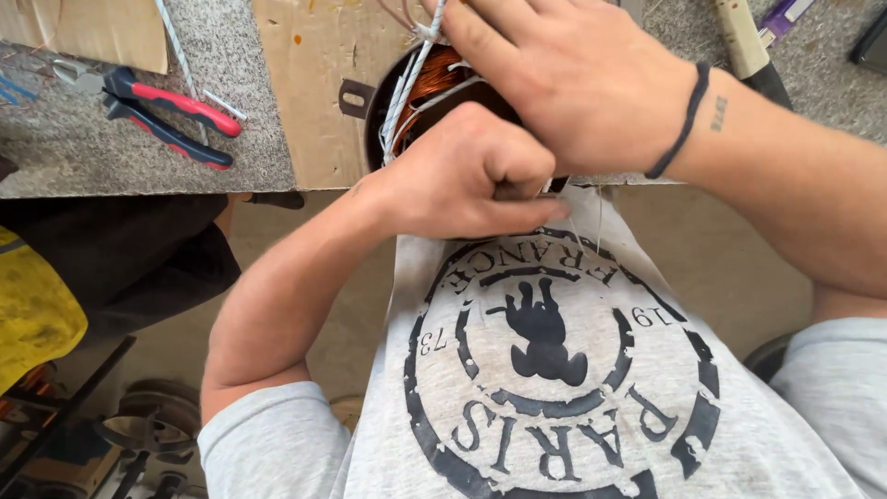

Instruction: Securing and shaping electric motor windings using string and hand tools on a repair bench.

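On the speckled grey counter red-and-blue pliers lie well left of the work, handles pointing right and toward the person, near a thin white cord. A brown cardboard sheet lies under a round dark motor stator at the counter's front edge. Its copper windings face up, so its axis stands roughly upright, with white lacing strands running across them. Both hands cover most of it. The left hand is a tight fist at the near rim; what its grip pinches is hidden. The right hand lies flat over the windings, fingers pressed down, its grip on nothing I can make out.
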